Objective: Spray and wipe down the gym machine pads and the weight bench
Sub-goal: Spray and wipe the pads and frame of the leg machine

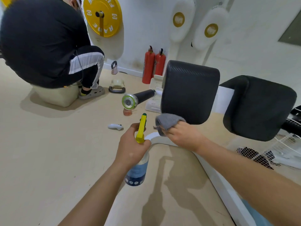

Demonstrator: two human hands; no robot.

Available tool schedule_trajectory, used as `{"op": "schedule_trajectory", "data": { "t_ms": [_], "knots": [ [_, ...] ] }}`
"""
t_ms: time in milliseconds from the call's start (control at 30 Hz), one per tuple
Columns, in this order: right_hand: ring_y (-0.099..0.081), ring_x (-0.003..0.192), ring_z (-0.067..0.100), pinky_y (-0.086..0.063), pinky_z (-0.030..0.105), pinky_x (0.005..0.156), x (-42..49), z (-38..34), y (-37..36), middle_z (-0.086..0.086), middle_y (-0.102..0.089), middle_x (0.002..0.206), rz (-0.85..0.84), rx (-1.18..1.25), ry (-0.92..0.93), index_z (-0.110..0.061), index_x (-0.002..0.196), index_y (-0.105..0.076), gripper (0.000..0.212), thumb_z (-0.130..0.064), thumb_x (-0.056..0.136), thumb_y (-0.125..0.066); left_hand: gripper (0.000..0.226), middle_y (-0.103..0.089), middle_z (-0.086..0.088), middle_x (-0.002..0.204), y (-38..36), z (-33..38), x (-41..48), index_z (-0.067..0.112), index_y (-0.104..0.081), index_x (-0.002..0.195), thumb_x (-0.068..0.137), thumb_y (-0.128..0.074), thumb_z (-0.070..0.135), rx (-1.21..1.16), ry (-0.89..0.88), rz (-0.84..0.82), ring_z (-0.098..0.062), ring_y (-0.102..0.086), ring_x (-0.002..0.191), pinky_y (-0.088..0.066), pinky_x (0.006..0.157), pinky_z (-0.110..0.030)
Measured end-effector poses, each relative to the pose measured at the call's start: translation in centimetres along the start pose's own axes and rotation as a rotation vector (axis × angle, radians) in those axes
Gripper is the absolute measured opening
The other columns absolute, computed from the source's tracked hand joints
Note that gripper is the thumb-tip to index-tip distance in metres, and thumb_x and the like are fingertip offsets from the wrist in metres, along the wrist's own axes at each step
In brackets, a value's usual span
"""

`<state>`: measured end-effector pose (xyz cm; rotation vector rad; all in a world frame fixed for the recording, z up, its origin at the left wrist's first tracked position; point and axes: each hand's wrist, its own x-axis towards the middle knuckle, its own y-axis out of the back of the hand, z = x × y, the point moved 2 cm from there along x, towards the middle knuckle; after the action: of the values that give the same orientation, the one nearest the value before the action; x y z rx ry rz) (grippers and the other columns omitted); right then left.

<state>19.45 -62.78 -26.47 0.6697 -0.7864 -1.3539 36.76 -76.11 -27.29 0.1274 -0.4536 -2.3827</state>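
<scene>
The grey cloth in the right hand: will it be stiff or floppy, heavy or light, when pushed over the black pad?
Probably floppy: the grey cloth bunches and folds in the right hand. Likely light, since one hand alone carries it. Its fuzzy surface should drag rather than slide on the textured black pad.

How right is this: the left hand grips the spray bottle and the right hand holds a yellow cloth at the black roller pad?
One mistake: the cloth is grey, not yellow. In the head view the left hand grips the spray bottle and the right hand holds the grey cloth at the black roller pad.
</scene>
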Motion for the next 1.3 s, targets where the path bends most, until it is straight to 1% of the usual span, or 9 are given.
{"op": "schedule_trajectory", "data": {
  "t_ms": [133,233,467,667,767,933,1067,1167,1300],
  "knots": [
    [-0.062,0.116,0.041,-0.048,0.051,0.103,-1.9,2.4,1.9,0.021,-0.063,0.130,0.180,0.097,-0.102,0.003,0.123,-0.066,0.033,0.000,0.092,-0.055,0.036,-0.064,0.014,0.089,0.0,1.2,1.2,0.029,-0.061,0.106,0.076,-0.070,0.011,-0.016,-0.044,-0.099,-0.006,-0.056,0.070,-0.039,0.061,-0.023],
    [-0.059,0.118,0.040,-0.049,0.052,0.101,0.3,6.9,6.6,0.020,-0.062,0.132,0.382,0.180,-0.403,0.002,0.122,-0.066,0.033,0.004,0.090,-0.059,0.033,-0.066,0.015,0.094,-0.2,2.7,2.2,0.026,-0.063,0.103,0.075,-0.073,0.011,-0.048,-0.076,-0.136,-0.007,-0.059,0.079,-0.044,0.067,-0.024],
    [-0.051,0.123,0.023,-0.031,0.007,0.100,8.2,14.5,13.9,0.012,-0.052,0.135,0.604,0.410,-0.791,-0.005,0.135,-0.055,0.037,-0.013,0.099,-0.052,0.016,-0.070,-0.010,0.097,-0.7,6.2,3.5,0.018,-0.061,0.098,0.086,-0.066,0.010,-0.341,0.052,-0.170,-0.026,-0.077,0.080,-0.051,0.053,-0.013],
    [-0.047,0.128,0.028,-0.032,0.039,0.110,11.4,12.6,9.0,0.006,-0.057,0.134,0.051,0.289,-0.558,-0.019,0.116,-0.068,0.034,-0.037,0.101,-0.044,0.019,-0.071,-0.016,0.107,-0.2,4.4,3.0,0.011,-0.064,0.104,0.086,-0.065,0.003,-0.400,0.101,-0.220,-0.034,-0.075,0.085,-0.051,0.054,-0.011],
    [-0.042,0.135,0.032,-0.032,0.054,0.111,10.5,10.7,7.5,0.004,-0.059,0.134,0.089,0.108,-0.544,-0.022,0.108,-0.071,0.037,-0.039,0.098,-0.040,0.027,-0.072,-0.013,0.107,0.8,2.6,2.8,0.012,-0.067,0.108,0.086,-0.063,-0.001,-0.414,0.126,-0.209,-0.032,-0.076,0.079,-0.051,0.055,-0.012],
    [-0.053,0.113,0.035,-0.037,0.050,0.107,6.7,3.9,3.5,0.013,-0.068,0.110,0.120,-0.025,-0.248,-0.011,0.107,-0.068,0.021,-0.019,0.093,-0.055,0.028,-0.074,-0.009,0.100,1.6,0.5,2.6,0.018,-0.066,0.102,0.076,-0.068,0.007,-0.292,0.119,-0.213,-0.026,-0.076,0.071,-0.059,0.071,-0.027],
    [-0.054,0.119,0.036,-0.033,0.049,0.112,4.0,1.1,1.0,0.010,-0.066,0.123,-0.075,-0.076,-0.032,-0.009,0.118,-0.068,0.030,-0.022,0.092,-0.059,0.033,-0.074,-0.001,0.089,1.6,-0.1,2.3,0.023,-0.066,0.098,0.065,-0.066,0.020,-0.252,0.124,-0.204,-0.024,-0.076,0.070,-0.059,0.083,-0.044],
    [-0.054,0.118,0.031,-0.041,0.043,0.102,4.9,3.6,3.1,0.009,-0.058,0.133,-0.105,-0.077,0.132,-0.013,0.110,-0.070,0.025,-0.025,0.091,-0.061,0.028,-0.076,-0.005,0.084,1.3,0.2,2.4,0.023,-0.066,0.099,0.072,-0.068,0.014,-0.231,0.126,-0.216,-0.021,-0.076,0.070,-0.059,0.083,-0.041],
    [-0.057,0.108,0.029,-0.041,0.038,0.082,8.7,9.0,7.3,0.010,-0.056,0.129,0.052,-0.071,-0.090,-0.014,0.099,-0.071,0.031,-0.035,0.093,-0.048,0.031,-0.074,-0.009,0.084,0.5,1.3,2.4,0.023,-0.066,0.096,0.066,-0.068,0.016,-0.214,0.096,-0.213,-0.020,-0.072,0.070,-0.053,0.065,-0.023]
  ]
}}
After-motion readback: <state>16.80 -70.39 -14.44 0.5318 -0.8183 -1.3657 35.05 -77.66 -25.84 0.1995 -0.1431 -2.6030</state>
